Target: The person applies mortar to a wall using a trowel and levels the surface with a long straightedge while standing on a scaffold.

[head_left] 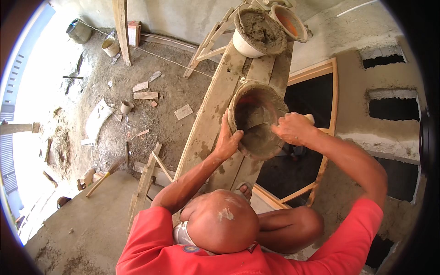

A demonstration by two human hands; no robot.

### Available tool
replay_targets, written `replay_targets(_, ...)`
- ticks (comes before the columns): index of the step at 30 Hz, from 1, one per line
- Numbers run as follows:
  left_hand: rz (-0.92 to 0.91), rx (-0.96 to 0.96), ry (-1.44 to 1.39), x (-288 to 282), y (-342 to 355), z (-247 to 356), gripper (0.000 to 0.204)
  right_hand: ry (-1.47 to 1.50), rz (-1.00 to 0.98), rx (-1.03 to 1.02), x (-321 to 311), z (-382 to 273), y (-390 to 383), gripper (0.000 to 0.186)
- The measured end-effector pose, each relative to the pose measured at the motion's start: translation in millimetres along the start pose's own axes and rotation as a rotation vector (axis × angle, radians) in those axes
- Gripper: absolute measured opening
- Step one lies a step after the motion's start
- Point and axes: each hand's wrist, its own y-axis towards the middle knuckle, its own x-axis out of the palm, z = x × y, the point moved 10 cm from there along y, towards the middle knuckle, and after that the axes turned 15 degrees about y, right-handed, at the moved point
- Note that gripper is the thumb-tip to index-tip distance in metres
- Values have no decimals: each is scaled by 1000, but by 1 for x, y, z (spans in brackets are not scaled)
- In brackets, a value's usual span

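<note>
Left hand: gripped the left rim of the bucket, thumb hooked over the edge, fingers spread on the outer wall.
Right hand: closed in a fist around a pale handle at the bucket's right rim; the tool's working end was hidden, so its kind could not be told.
Hands together or apart: apart, one on each side of the bucket.
Bucket: round, caked in grey mortar, tilted toward the person so its mouth showed; it rested on the planks, near their middle, with wet mortar smeared inside.
Planks: rough boards laid side by side as a raised platform, running from the person's knee up toward the far wall.
Second bucket: white outside, heaped with grey mortar, stood further along the planks, well apart from the hands.
Third bucket: orange inside, just beside the second one, touching or nearly so.
Frame: pale wooden window frame set in the wall to the right of the planks, dark opening within.
Wall: grey render with dark rectangular gaps at the right.
Ground: far below at left, dirt strewn with wood scraps, a small cup and a hammer-like tool.
Shirt: red, short-sleeved, at the lower edge.
</note>
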Motion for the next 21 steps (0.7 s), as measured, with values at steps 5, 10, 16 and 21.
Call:
replay_targets(5,-9,58,67,-2,-2,5,73,158,46,117,-36,-18,-34,18)
replay_targets(10,-39,12,-45,6,-6,28,73,265,167,213,16,2,-16,14)
replay_targets(16,-10,10,7,0,-7,26,75,196,251,309,-5,33,-4,13)
replay_targets(21,40,-4,-4,-4,-6,11,77,-3,441,307,-74,29,-18,8)
